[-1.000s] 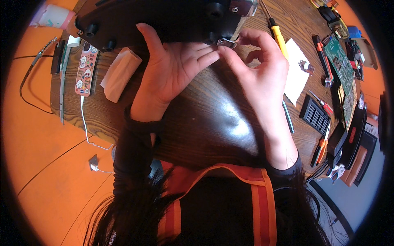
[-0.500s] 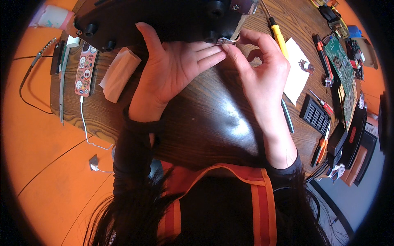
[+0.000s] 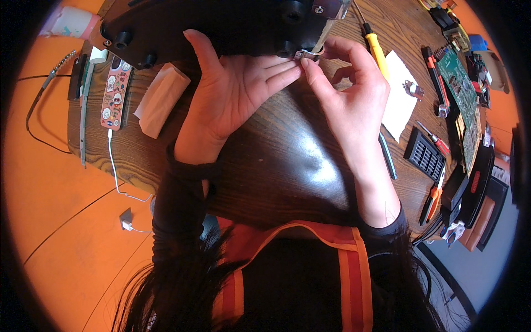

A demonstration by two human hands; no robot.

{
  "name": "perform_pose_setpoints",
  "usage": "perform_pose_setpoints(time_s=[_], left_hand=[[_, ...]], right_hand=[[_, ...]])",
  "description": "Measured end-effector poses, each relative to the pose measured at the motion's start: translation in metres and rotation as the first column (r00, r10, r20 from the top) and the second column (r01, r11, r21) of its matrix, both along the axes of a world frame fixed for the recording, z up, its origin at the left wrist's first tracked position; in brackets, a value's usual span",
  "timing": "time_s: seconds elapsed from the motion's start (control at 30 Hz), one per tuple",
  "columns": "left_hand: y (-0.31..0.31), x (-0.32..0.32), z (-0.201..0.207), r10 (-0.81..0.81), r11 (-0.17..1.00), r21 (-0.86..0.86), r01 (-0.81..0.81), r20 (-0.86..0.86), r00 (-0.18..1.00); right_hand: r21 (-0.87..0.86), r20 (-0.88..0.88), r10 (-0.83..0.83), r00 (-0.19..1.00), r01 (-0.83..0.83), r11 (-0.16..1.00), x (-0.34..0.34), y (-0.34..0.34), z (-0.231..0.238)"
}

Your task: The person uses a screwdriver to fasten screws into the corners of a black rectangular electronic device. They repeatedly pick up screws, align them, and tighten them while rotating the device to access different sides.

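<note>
A black device housing (image 3: 215,27) with round feet and corner screws fills the top of the view, tilted up off the table. My left hand (image 3: 238,94) lies palm up under its near edge, thumb raised against the housing and fingers stretched out to the right. At the housing's right corner, the thumb and index finger of my right hand (image 3: 357,83) pinch a small shiny metal piece (image 3: 307,54), perhaps a clip or connector. Its exact kind is too small to tell. The left fingertips are beside this piece, partly under the housing.
A yellow-handled screwdriver (image 3: 376,52) and white paper (image 3: 397,102) lie right of my hand. Farther right are a black bit tray (image 3: 425,154), orange-handled pliers (image 3: 434,199) and a green circuit board (image 3: 456,83). A phone in a patterned case (image 3: 115,99) charges at left, beside folded brown paper (image 3: 161,102).
The housing has shifted very slightly. My right hand has moved a touch up with the metal piece still pinched; my left hand stays almost where it was.
</note>
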State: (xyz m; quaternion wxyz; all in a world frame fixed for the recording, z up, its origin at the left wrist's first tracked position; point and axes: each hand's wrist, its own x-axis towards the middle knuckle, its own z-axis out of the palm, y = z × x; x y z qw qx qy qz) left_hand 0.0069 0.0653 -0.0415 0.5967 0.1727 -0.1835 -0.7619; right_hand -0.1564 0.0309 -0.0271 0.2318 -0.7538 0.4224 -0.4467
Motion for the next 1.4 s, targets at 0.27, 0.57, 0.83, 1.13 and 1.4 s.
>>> perform_pose_setpoints(time_s=[0.27, 0.57, 0.83, 1.13, 1.4], left_hand=[[0.001, -0.003, 0.002, 0.008, 1.0, -0.017, -0.006, 0.094, 0.996], [0.001, -0.004, 0.002, 0.01, 1.0, -0.009, -0.009, 0.095, 0.995], [0.0, -0.001, 0.0, 0.013, 1.0, -0.012, -0.012, 0.09, 0.996], [0.001, -0.004, -0.001, 0.002, 0.995, 0.099, 0.009, -0.11, 0.994], [0.0, -0.004, -0.001, -0.014, 1.0, 0.01, 0.013, 0.047, 0.999]], right_hand=[[-0.011, -0.006, 0.01, 1.0, -0.01, 1.0, -0.001, 0.0, -0.002], [-0.043, -0.046, -0.001, 0.999, -0.001, 0.999, -0.002, -0.001, -0.001], [-0.023, -0.053, -0.004, 0.999, 0.002, 1.0, -0.007, 0.004, 0.002], [-0.001, -0.434, -0.232, 0.871, 0.257, 0.966, -0.11, 0.049, 0.021], [0.156, -0.521, -0.228, 0.823, 0.354, 0.922, -0.147, 0.084, -0.005]])
